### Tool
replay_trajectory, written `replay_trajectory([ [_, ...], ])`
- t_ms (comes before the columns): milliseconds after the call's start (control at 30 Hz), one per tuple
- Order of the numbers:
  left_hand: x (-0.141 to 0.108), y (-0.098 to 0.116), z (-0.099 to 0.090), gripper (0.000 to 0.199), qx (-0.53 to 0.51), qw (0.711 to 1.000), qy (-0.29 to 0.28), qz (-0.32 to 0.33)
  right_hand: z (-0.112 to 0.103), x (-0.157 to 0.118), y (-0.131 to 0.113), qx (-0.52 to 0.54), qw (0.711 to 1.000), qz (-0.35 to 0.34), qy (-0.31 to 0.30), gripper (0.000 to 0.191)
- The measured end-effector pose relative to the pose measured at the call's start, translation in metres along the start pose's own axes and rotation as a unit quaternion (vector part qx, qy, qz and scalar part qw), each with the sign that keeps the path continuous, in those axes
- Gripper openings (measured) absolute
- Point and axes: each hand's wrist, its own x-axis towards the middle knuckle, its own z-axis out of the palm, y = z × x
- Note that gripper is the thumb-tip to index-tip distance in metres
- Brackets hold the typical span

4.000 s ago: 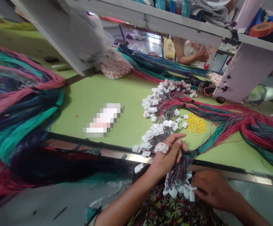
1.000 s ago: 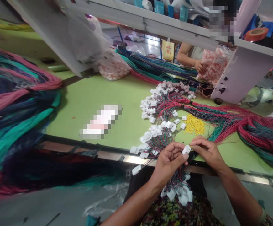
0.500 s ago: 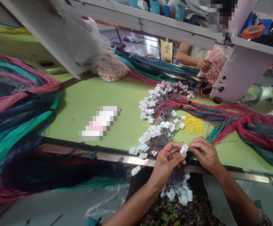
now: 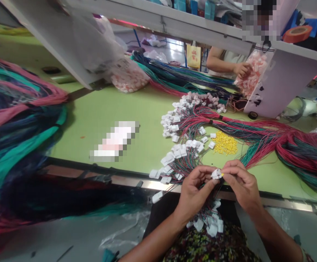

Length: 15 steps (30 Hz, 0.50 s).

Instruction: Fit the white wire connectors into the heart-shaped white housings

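A white connector (image 4: 216,174) is pinched between the thumb and fingers of my left hand (image 4: 198,185), above the table's front edge. My right hand (image 4: 241,182) is closed on a small yellow piece (image 4: 222,175) at the connector's right side. Wires with white connectors (image 4: 213,225) hang below my hands over my lap. Just behind my hands lies a pile of small yellow pieces (image 4: 225,142). To the left of it, white connectors on wires (image 4: 180,151) are spread on the green table (image 4: 147,142).
Bundles of red and green wires (image 4: 297,149) lie at the right, and a large wire bundle (image 4: 24,123) at the left. Bags of pink-white parts (image 4: 129,77) stand at the back. Across the table a person's hand (image 4: 242,70) touches another bag (image 4: 252,74).
The connector has turned and shifted slightly right in my left hand. My right hand has turned, and a yellow piece now shows at its fingertips.
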Motion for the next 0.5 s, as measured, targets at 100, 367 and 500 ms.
replay_trajectory([
  [100,-0.0015,-0.0029,0.0005,0.016,0.035,0.998,0.012,0.044,0.0028,-0.0036,-0.0059,-0.003,1.000,0.007,-0.001,0.012],
  [367,-0.0027,-0.0051,-0.0001,0.018,0.076,0.991,0.012,0.114,0.0053,-0.0025,-0.0053,0.011,1.000,0.006,0.009,0.013],
  [500,-0.0029,-0.0059,-0.0006,0.020,0.104,0.982,0.016,0.154,0.0066,-0.0017,-0.0026,0.069,0.997,0.046,0.005,0.012],
])
